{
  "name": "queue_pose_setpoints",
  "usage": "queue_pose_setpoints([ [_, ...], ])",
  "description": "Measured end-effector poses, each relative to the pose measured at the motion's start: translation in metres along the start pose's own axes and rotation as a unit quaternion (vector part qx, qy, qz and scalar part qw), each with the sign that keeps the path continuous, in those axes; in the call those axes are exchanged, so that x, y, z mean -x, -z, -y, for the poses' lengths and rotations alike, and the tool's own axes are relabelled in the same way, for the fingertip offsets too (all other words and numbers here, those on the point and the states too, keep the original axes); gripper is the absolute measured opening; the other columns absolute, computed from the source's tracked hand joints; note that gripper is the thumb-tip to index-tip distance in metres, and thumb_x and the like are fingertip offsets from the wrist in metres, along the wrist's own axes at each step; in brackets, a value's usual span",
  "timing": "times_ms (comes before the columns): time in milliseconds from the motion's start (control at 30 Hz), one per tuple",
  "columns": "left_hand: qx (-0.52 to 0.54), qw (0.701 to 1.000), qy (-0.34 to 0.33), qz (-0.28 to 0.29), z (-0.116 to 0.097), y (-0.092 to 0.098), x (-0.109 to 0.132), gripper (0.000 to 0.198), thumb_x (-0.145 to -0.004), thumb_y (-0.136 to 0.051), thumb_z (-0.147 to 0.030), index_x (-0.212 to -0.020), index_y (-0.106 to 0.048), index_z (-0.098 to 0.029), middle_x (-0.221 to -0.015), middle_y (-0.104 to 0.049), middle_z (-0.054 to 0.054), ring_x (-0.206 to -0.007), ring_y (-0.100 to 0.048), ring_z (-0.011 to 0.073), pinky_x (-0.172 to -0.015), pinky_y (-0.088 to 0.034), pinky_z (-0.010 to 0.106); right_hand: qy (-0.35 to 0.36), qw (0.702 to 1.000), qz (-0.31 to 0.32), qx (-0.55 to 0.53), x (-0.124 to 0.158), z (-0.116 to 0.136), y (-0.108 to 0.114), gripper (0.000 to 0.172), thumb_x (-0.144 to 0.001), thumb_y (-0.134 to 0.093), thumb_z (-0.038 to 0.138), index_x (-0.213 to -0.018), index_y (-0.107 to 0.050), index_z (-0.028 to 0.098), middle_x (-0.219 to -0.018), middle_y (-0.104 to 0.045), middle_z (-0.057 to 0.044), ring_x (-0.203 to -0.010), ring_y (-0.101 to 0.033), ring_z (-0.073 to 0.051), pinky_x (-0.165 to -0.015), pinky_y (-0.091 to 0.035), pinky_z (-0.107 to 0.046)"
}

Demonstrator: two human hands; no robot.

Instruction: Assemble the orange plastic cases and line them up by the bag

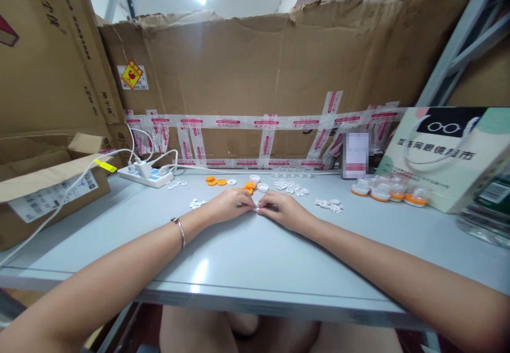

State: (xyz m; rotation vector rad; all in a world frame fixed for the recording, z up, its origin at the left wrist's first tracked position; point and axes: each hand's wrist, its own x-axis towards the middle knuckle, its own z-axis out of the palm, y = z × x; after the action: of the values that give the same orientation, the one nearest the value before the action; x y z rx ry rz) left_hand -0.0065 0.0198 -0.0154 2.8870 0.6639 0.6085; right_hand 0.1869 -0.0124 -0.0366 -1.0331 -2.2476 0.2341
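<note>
My left hand (230,204) and my right hand (281,209) meet at the middle of the grey table (247,257), fingertips pinched together on a tiny white part (255,208) that I cannot make out well. Just beyond them lie orange rings (215,181), white round caps (258,183) and small heaps of white pieces (291,187). A silver bangle (180,230) is on my left wrist. More white pieces (330,204) lie to the right of my right hand.
A white power strip (145,175) with plugs and cables sits at back left beside an open cardboard box (48,183). Orange-and-clear assembled pieces (388,191) stand at right before a printed paper bag (446,151). A taped cardboard wall (258,76) closes the back.
</note>
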Motion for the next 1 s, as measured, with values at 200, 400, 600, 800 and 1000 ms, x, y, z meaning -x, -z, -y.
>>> queue_pose_setpoints([
  [200,-0.047,0.998,-0.013,0.036,-0.004,0.003,-0.001,0.024,-0.085,-0.044,-0.019,-0.081,-0.066,-0.014,-0.088,-0.064,0.008,-0.078,-0.058,0.0136,-0.073,-0.042,0.022,0.035,0.998,0.031,0.049,0.0,0.001,0.0,0.016,-0.083,-0.046,0.025,-0.074,-0.058,0.018,-0.081,-0.056,-0.006,-0.073,-0.056,-0.016,-0.069,-0.044,-0.028],
  [400,-0.062,0.996,-0.032,0.061,-0.007,0.006,0.0,0.024,-0.085,-0.043,-0.02,-0.086,-0.066,-0.015,-0.093,-0.063,0.008,-0.082,-0.058,0.0142,-0.075,-0.042,0.022,0.017,0.999,0.031,0.037,0.001,0.005,0.003,0.013,-0.081,-0.049,0.027,-0.075,-0.059,0.019,-0.086,-0.059,-0.007,-0.079,-0.056,-0.017,-0.074,-0.044,-0.031],
  [600,-0.062,0.997,-0.01,0.056,-0.003,0.025,-0.001,0.025,-0.085,-0.041,-0.02,-0.092,-0.065,-0.015,-0.098,-0.064,0.008,-0.088,-0.058,0.0151,-0.079,-0.042,0.023,-0.017,1.0,0.02,-0.013,-0.001,0.005,0.003,0.017,-0.081,-0.049,0.029,-0.073,-0.059,0.019,-0.082,-0.061,-0.005,-0.077,-0.057,-0.016,-0.074,-0.044,-0.03],
  [800,-0.151,0.955,0.244,0.077,0.031,0.094,0.024,0.02,-0.077,-0.048,-0.02,-0.083,-0.066,-0.015,-0.086,-0.067,0.005,-0.077,-0.058,0.0145,-0.066,-0.041,0.021,-0.108,0.991,-0.002,-0.082,-0.002,0.006,0.001,0.02,-0.074,-0.056,0.038,-0.081,-0.055,0.019,-0.081,-0.062,-0.003,-0.074,-0.058,-0.015,-0.07,-0.047,-0.031],
  [1000,-0.127,0.891,0.344,0.268,0.062,0.103,0.044,0.023,-0.062,-0.057,-0.016,-0.084,-0.065,-0.014,-0.084,-0.067,0.005,-0.073,-0.058,0.0145,-0.059,-0.039,0.018,-0.093,0.986,0.013,-0.137,-0.003,0.007,-0.001,0.036,-0.073,-0.058,0.03,-0.105,-0.044,0.023,-0.093,-0.063,-0.003,-0.083,-0.059,-0.014,-0.083,-0.046,-0.034],
])
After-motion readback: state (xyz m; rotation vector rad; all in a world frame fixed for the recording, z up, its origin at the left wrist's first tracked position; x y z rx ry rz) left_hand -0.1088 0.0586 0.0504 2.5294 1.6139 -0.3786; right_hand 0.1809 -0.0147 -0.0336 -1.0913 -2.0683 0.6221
